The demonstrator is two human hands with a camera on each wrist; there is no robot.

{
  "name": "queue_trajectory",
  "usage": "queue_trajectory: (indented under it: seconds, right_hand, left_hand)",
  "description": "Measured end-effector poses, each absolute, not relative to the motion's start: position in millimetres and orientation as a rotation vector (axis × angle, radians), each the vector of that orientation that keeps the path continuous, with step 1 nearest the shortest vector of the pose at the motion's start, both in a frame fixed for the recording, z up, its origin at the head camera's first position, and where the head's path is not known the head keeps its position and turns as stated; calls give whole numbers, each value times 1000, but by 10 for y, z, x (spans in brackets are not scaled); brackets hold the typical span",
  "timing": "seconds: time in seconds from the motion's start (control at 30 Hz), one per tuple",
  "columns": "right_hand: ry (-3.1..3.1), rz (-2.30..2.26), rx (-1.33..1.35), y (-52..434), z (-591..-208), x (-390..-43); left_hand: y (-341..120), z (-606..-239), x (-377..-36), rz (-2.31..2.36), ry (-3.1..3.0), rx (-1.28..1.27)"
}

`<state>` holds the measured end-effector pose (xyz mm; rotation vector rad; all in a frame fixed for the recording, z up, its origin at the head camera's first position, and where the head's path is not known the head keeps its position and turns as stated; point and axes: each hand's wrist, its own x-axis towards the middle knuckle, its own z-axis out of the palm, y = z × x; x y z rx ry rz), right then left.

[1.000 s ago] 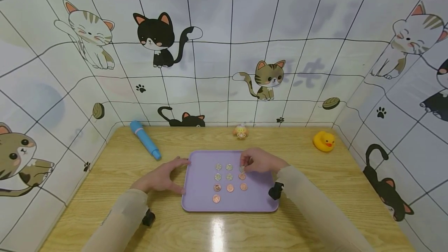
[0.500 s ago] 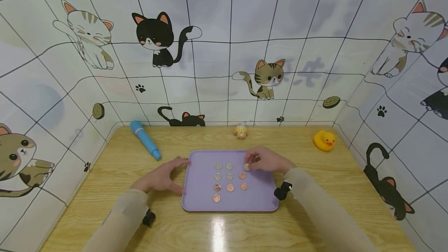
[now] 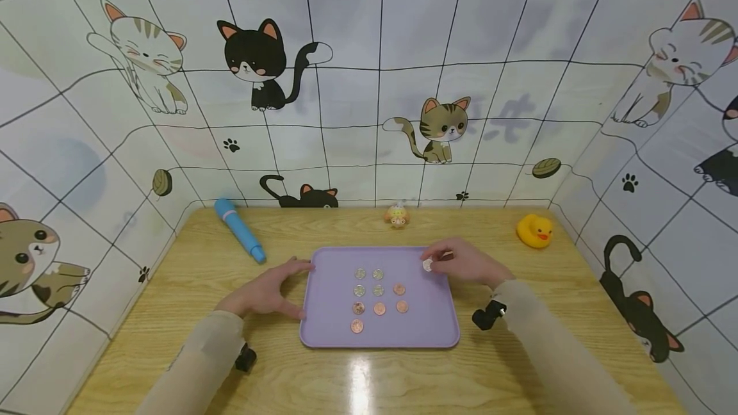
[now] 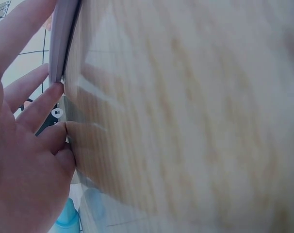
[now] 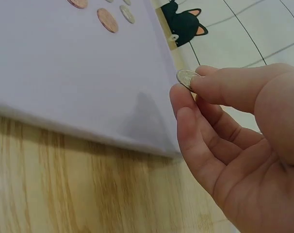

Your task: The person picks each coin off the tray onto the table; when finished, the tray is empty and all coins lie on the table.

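Observation:
A silvery coin (image 5: 187, 77) is pinched between the thumb and fingers of my right hand (image 3: 466, 261), above the far right corner of the purple tray (image 3: 429, 325). On the tray, silvery coins (image 3: 377, 290) form two rows at the back. Copper coins (image 3: 379, 309) lie in front of them and to their right. My left hand (image 3: 264, 290) spreads its thumb and fingers along the tray's left edge. In the left wrist view, its fingertips (image 4: 55, 88) touch the tray's side.
A blue microphone-shaped object (image 3: 239, 230) lies at the back left of the wooden table (image 3: 277, 370). Behind the tray sits a small figurine (image 3: 396, 216). A yellow rubber duck (image 3: 534, 231) stands at the back right. Walls with cat drawings enclose the table.
My right hand has lifted the silvery coin from the right end of the back row and carried it right, toward the tray's far right corner. The left hand has stayed put.

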<state>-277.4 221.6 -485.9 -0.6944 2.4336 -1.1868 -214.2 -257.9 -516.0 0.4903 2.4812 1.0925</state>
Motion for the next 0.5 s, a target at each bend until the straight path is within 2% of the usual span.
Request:
queue_trajectory:
  seconds: [0.5]
  right_hand:
    - [2538,-1201,-490,2661,-4822,-2764]
  left_hand:
    - [-2588,-5156,-2140,1109,2468,504]
